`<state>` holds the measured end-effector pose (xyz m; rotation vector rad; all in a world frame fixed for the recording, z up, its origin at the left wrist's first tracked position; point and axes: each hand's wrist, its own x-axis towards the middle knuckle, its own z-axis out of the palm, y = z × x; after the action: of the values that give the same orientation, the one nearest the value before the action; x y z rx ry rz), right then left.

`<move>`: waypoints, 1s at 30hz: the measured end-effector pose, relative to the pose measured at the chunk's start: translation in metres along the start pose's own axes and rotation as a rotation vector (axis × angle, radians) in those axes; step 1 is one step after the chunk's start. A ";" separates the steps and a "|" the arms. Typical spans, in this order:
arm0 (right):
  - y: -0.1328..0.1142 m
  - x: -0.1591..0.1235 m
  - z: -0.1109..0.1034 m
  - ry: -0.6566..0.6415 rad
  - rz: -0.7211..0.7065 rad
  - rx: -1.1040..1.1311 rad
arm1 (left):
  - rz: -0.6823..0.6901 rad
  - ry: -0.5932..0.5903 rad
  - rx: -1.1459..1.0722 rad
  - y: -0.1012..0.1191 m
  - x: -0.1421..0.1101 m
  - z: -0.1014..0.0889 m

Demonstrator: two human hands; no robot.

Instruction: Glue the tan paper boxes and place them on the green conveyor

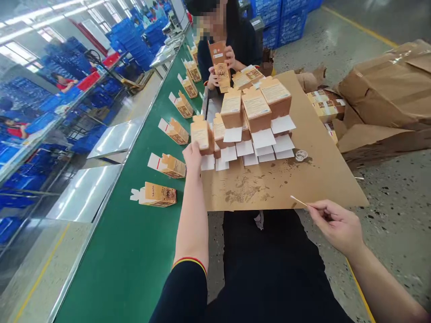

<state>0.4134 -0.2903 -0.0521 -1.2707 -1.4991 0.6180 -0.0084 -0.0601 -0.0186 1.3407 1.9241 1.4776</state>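
My left hand point(192, 157) reaches forward and grips a small tan carton point(201, 133) at the left end of a stack. Its fingers are partly hidden behind that carton. Beside it, more tan and brown cartons point(257, 107) are piled up with white flaps point(263, 138) sticking out toward me. Over the near right edge of the cardboard sheet point(323, 179), my right hand point(336, 224) pinches a cotton swab point(298, 200), its white tip pointing left. A small clear dish point(301, 155) sits on the sheet, and dark wet smears point(247, 190) mark its near part.
A green conveyor belt point(134, 251) at my left carries a row of open-topped cartons point(156, 194). Across from me, a person point(249, 45) holds an open carton point(220, 67). At the right stands a large brown cardboard box point(390, 85); blue crates point(283, 22) are stacked behind.
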 end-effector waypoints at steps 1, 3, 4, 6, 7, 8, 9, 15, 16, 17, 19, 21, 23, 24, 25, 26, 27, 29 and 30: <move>-0.001 -0.002 -0.001 -0.002 0.002 -0.002 | 0.003 0.031 -0.137 -0.005 -0.020 -0.009; -0.006 -0.006 0.000 -0.020 0.009 -0.012 | -0.052 0.055 -0.395 -0.013 -0.065 -0.027; -0.009 -0.007 0.002 -0.043 0.011 -0.017 | -0.084 0.022 -0.489 -0.016 -0.088 -0.035; -0.014 -0.006 0.011 -0.125 0.006 -0.028 | -0.177 -0.120 -0.624 -0.020 -0.127 -0.044; -0.016 -0.003 0.019 -0.179 -0.010 -0.033 | -0.231 -0.205 -0.669 -0.021 -0.142 -0.045; -0.016 0.002 0.029 -0.237 -0.034 -0.040 | -0.278 -0.274 -0.711 -0.021 -0.154 -0.044; -0.016 0.007 0.040 -0.296 -0.069 -0.050 | -0.310 -0.314 -0.734 -0.021 -0.163 -0.041; 0.004 0.038 0.116 -0.526 -0.178 -0.207 | -0.267 -0.227 -0.618 -0.028 -0.175 -0.022; 0.006 0.040 0.124 -0.548 -0.179 -0.252 | -0.256 -0.222 -0.601 -0.028 -0.176 -0.021; 0.007 0.040 0.130 -0.567 -0.185 -0.296 | -0.243 -0.220 -0.588 -0.029 -0.177 -0.021; 0.007 0.038 0.137 -0.605 -0.204 -0.380 | -0.219 -0.215 -0.568 -0.029 -0.179 -0.022; 0.005 0.035 0.139 -0.641 -0.225 -0.450 | -0.206 -0.216 -0.552 -0.028 -0.182 -0.022; 0.003 0.032 0.140 -0.678 -0.244 -0.500 | -0.203 -0.218 -0.537 -0.029 -0.183 -0.021; 0.002 0.030 0.141 -0.697 -0.256 -0.513 | -0.202 -0.218 -0.529 -0.029 -0.183 -0.021; 0.000 0.029 0.142 -0.711 -0.271 -0.518 | -0.199 -0.219 -0.521 -0.030 -0.183 -0.020; -0.001 0.027 0.144 -0.721 -0.289 -0.513 | -0.192 -0.220 -0.512 -0.030 -0.182 -0.020; -0.003 0.024 0.145 -0.721 -0.308 -0.498 | -0.181 -0.222 -0.503 -0.031 -0.182 -0.019; -0.005 0.020 0.144 -0.690 -0.345 -0.440 | -0.153 -0.233 -0.483 -0.031 -0.184 -0.018; -0.005 0.017 0.141 -0.656 -0.358 -0.401 | -0.132 -0.238 -0.471 -0.031 -0.186 -0.018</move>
<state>0.2841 -0.2445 -0.0888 -1.0878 -2.4282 0.5327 0.0532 -0.2259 -0.0852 1.0921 1.3765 1.5056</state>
